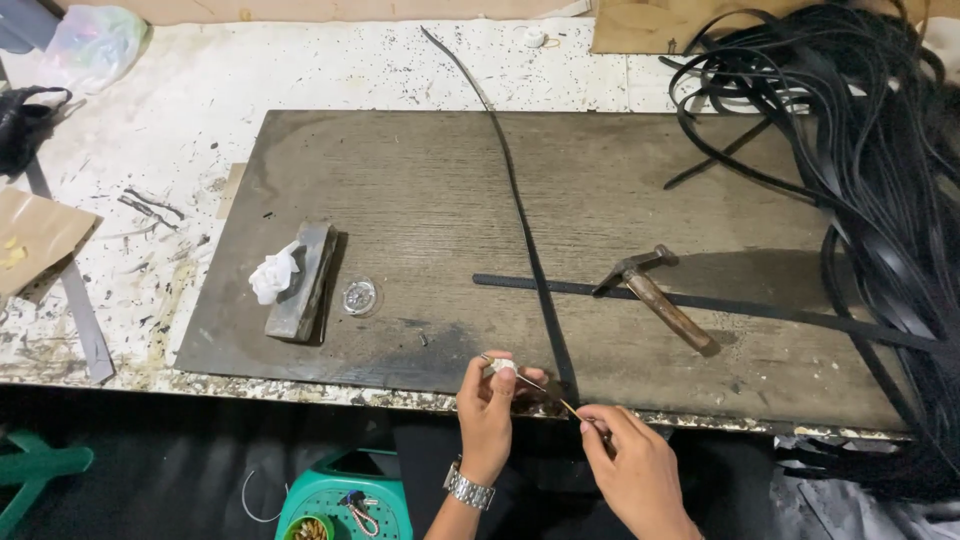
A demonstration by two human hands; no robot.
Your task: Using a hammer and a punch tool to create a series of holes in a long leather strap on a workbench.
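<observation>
My left hand (487, 400) is closed in a pinch on a small white lump (503, 366), held between thumb and fingertips just above the near edge of the dark wooden board (420, 190). My right hand (630, 462) is closed too, its finger and thumb grip shut on the low end of a thin brownish stick (545, 392). The stick slants up and to the left from that grip to the white lump; I cannot tell whether its tip is in the lump or only against it. A metal-link wristwatch (469, 488) sits on my left wrist.

Just beside both hands, a long narrow black strap (520, 215) runs from the near edge of the board away across it and onto the paint-speckled white table (330, 65). A second flat black strap (560, 287) lies crosswise over it. A hammer with a worn brown wooden handle (655, 295) rests on this second strap, head to the left.

Left on the board: a grey rectangular block (303, 285) with a crumpled white rag (272, 275) on it, and a small round clear lid (359, 296) just beside. A large tangle of black straps (870, 160) covers the right end of the table. Below the table edge, a green plastic stool (345, 505).
</observation>
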